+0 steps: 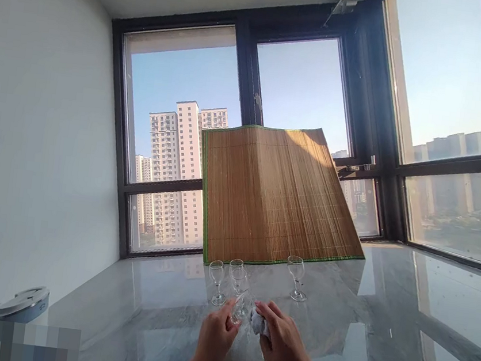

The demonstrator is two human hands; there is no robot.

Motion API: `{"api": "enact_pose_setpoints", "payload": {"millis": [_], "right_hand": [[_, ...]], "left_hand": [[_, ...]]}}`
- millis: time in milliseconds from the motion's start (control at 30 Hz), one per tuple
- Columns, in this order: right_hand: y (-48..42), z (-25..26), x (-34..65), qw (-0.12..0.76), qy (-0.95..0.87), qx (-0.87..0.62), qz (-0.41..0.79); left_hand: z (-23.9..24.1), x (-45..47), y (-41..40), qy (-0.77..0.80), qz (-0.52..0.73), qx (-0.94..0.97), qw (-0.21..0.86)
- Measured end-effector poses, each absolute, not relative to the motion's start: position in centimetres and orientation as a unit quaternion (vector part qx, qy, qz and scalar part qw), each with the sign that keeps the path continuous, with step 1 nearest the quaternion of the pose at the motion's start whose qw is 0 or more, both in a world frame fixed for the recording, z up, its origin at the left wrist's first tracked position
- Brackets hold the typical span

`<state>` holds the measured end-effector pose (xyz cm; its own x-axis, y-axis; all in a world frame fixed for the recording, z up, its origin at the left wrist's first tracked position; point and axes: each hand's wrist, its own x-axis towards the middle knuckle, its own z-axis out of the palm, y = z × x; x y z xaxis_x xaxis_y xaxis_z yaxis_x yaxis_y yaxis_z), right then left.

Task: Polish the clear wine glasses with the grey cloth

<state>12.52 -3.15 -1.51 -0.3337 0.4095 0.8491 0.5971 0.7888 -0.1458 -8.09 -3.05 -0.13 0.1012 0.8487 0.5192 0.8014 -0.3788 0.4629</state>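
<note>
Above the ledge, hands grip one glass (left), one cloth (right) — at least three glasses beyond.

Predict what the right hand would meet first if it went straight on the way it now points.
Likely the glass in the left hand, just ahead of the right hand and its cloth; depth is unclear.
</note>
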Motion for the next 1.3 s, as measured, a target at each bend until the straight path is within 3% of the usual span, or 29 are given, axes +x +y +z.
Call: {"api": "enact_pose_setpoints", "payload": {"millis": [233, 333, 433, 600, 700, 933, 1033, 1133, 1300], "right_hand": [[-3.7, -0.5, 11.7, 0.494, -0.808, -0.26, -0.188], [-2.8, -0.8, 11.9, 0.52, -0.792, -0.303, -0.105], [-1.6, -1.1, 12.5, 0.56, -0.738, -0.373, 0.051], [-0.5, -0.8, 13.4, 0.631, -0.628, -0.355, 0.286], [-0.8, -1.2, 13.1, 0.627, -0.63, -0.331, 0.316], [-1.3, -2.0, 13.2, 0.511, -0.706, -0.345, 0.348], [-1.9, -0.6, 13.9, 0.49, -0.684, -0.342, 0.419], [-2.0, 0.8, 14.4, 0.524, -0.62, -0.334, 0.479], [-1.4, 0.5, 13.9, 0.611, -0.557, -0.364, 0.428]], "left_hand": [[0.3, -7.8, -3.4, 0.554, 0.296, 0.777, -0.03], [0.3, -7.2, -3.7, 0.529, 0.239, 0.813, -0.059], [0.4, -6.8, -4.1, 0.503, 0.211, 0.835, -0.068], [0.9, -7.2, -4.3, 0.523, 0.273, 0.807, -0.024], [1.2, -7.9, -4.0, 0.55, 0.28, 0.787, -0.015], [0.8, -8.3, -4.1, 0.515, 0.228, 0.826, -0.029], [0.7, -7.9, -4.3, 0.495, 0.258, 0.83, 0.007], [0.8, -7.6, -4.1, 0.474, 0.317, 0.818, 0.079], [0.1, -7.6, -2.7, 0.498, 0.419, 0.738, 0.178]]}}
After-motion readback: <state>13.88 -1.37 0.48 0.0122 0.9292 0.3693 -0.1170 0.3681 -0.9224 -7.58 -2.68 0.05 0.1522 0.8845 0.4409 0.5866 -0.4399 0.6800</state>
